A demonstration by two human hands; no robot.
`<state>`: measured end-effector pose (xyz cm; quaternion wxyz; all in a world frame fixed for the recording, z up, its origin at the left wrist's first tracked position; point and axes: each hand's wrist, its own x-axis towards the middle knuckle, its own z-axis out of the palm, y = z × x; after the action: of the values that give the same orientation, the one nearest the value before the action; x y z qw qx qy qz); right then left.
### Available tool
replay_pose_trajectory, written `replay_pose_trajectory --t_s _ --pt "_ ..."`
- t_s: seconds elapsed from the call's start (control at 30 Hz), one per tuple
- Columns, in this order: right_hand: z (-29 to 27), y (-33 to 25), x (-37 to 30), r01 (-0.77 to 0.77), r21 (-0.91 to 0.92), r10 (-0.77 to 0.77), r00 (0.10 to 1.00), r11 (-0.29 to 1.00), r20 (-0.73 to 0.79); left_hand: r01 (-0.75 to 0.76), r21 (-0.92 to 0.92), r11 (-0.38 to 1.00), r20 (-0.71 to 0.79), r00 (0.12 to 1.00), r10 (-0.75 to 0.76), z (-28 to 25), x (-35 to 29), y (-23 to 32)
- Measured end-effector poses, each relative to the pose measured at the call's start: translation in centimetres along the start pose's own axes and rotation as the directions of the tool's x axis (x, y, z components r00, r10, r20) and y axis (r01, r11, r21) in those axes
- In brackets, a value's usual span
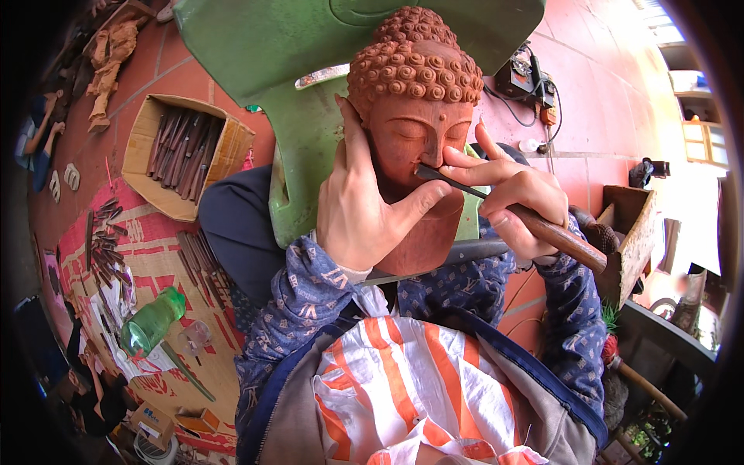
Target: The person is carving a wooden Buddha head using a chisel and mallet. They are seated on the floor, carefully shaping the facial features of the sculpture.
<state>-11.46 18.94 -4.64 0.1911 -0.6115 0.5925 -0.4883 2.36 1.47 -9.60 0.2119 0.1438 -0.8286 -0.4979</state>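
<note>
A reddish-brown carved wooden Buddha head (415,77), with rows of curls, rests upright against a green plastic chair (248,46) in front of me. My left hand (358,209) cups the side of the carving, fingers along its cheek and thumb stretched toward the blade. In my right hand (523,190) is a carving chisel (570,242) with a dark metal shaft and a brown wooden handle. The chisel's tip touches the carving beside the nose, just above the mouth. Fingers of my right hand rest near the carved cheek.
At left stand a cardboard box (136,167) of chisels, several loose chisels (105,244) and a green bottle (151,322). A wooden figure (112,62) lies farther back. Right are an electrical box with cables (527,81) and a wooden crate (632,260). Other people's arms show far left.
</note>
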Motion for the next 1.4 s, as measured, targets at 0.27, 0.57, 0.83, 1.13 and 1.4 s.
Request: replay_pose_trajectory --t_s 0.27,0.57,0.83,1.13,1.4 --pt "-0.1 -1.9 0.4 -0.112 0.072 0.114 0.993 0.991 -0.024 0.034 -0.028 0.999 0.044 0.999 -0.033 -0.2 0.0 -0.3" --pt "1.8 -3.5 0.8 -0.203 -0.042 0.194 0.966 0.978 -0.172 0.056 -0.012 0.998 0.046 0.997 -0.056 -0.3 0.0 0.2" --pt "2.6 -3.7 0.5 -0.216 -0.011 0.204 0.938 0.976 -0.280 0.038 -0.005 0.999 0.018 0.999 -0.038 0.0 0.0 -0.1" --pt "2.2 -3.2 0.2 -0.180 -0.040 0.165 0.955 0.983 -0.247 0.081 -0.049 0.995 0.050 0.996 -0.079 0.0 -0.1 0.2" --pt "1.0 -0.7 -0.5 -0.034 0.004 0.035 0.993 0.999 -0.111 0.073 -0.006 0.997 0.036 0.997 -0.073 0.1 -0.3 0.4"
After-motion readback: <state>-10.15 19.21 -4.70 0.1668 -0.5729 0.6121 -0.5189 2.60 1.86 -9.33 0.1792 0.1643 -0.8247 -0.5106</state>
